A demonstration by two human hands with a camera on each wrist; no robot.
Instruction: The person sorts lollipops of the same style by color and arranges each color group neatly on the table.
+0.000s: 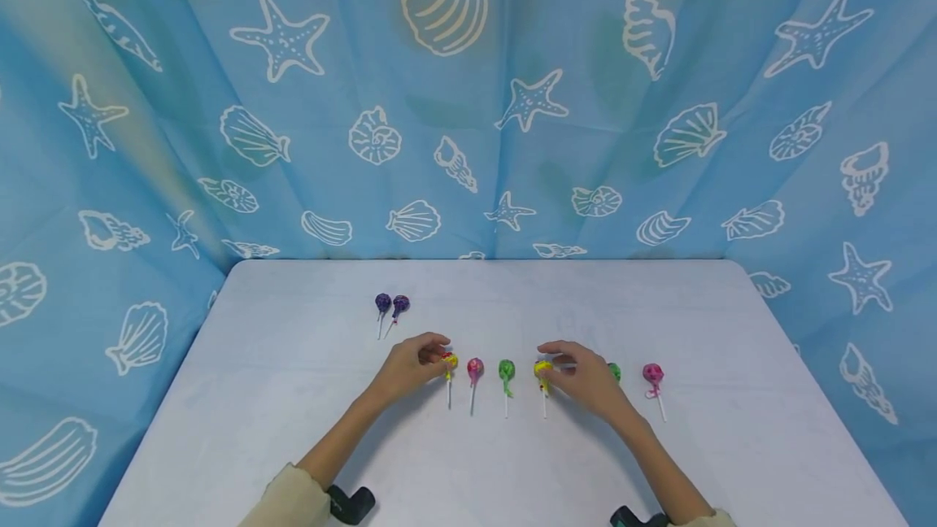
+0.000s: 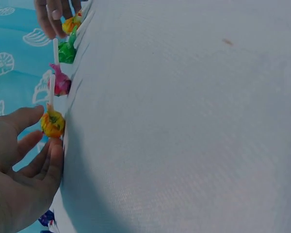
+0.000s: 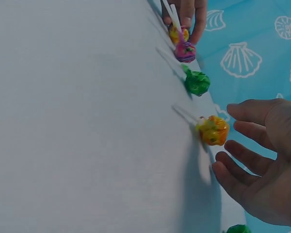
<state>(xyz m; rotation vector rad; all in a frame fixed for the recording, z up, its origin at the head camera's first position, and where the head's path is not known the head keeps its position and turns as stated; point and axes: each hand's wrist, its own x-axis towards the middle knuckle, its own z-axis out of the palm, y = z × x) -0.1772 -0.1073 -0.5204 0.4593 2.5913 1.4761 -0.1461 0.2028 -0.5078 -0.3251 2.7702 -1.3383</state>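
My left hand (image 1: 415,364) is at a yellow-and-red lollipop (image 1: 450,362) on the white table. In the left wrist view, its thumb and fingers stand apart around the wrapped yellow head (image 2: 53,124); contact is unclear. My right hand (image 1: 589,381) is beside another yellow lollipop (image 1: 542,368). The right wrist view shows its loosely bent fingers a small gap away from that yellow head (image 3: 214,130). Between the hands lie a pink lollipop (image 1: 475,369) and a green lollipop (image 1: 507,369). A second green lollipop (image 1: 614,371) is partly hidden behind my right hand.
A pink lollipop (image 1: 653,374) lies at the row's right end. Two dark purple lollipops, one left (image 1: 383,302) and one right (image 1: 400,305), lie farther back on the white table (image 1: 307,299). A blue seashell-patterned curtain (image 1: 468,104) hangs behind the table.
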